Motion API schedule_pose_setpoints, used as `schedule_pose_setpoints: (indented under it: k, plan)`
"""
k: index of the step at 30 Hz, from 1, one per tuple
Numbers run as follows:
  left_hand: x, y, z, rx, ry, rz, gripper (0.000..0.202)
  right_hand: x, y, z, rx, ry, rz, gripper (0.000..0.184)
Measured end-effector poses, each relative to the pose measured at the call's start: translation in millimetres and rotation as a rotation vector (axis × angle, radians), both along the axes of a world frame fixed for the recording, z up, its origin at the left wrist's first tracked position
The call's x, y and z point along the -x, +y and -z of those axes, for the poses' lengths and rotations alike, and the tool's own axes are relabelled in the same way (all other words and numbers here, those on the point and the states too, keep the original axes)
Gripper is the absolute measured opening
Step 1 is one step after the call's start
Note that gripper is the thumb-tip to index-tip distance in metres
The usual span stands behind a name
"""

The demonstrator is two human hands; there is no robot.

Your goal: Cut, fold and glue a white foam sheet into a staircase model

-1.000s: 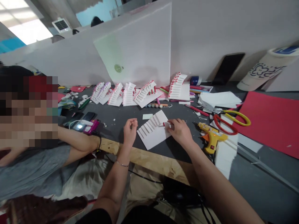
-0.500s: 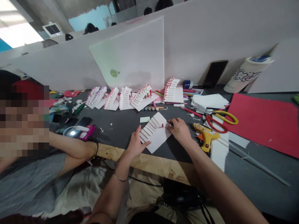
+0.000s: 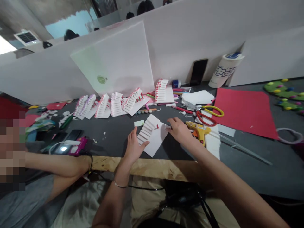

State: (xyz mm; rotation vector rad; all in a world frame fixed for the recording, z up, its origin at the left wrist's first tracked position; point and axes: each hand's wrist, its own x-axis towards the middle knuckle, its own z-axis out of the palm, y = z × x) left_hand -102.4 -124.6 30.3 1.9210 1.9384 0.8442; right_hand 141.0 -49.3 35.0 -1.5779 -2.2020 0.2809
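A small white paper staircase leans up from its white card base in front of me, with a little red piece by the upper steps. My left hand grips the model's left side, thumb on the near part of the base and fingers along the steps. Just off the base's right corner is my right hand, its fingers curled and pinched together. Whatever lies between those fingertips is too small to make out. The yellow glue gun rests right beside that hand.
Several finished-looking paper staircases line the back. Scissors, red sheet and metal ruler lie to the right. A cup and phone stand by the partition. Another person's arm rests at left.
My view has swung to the right. My right hand has drawn slightly back from the card's right edge, while the left still grips the model.
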Motion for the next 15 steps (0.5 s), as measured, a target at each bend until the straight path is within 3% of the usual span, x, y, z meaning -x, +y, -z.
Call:
schedule_pose_setpoints:
  k: [8, 11, 15]
  plan:
    - [-25.6, 22.5, 1.1, 0.052, 0.053, 0.021, 0.093, -53.8, -9.8, -20.7, -0.014, 0.142, -0.028, 0.013]
    - [-29.4, 20.3, 1.7, 0.091, 0.122, -0.036, 0.089, -45.2, -8.2, -32.8, -0.133, 0.175, -0.121, 0.016]
    - [-26.9, 18.3, 4.0, 0.055, 0.131, -0.071, 0.087, -6.2, -4.2, -56.8, -0.217, 0.073, -0.376, 0.034]
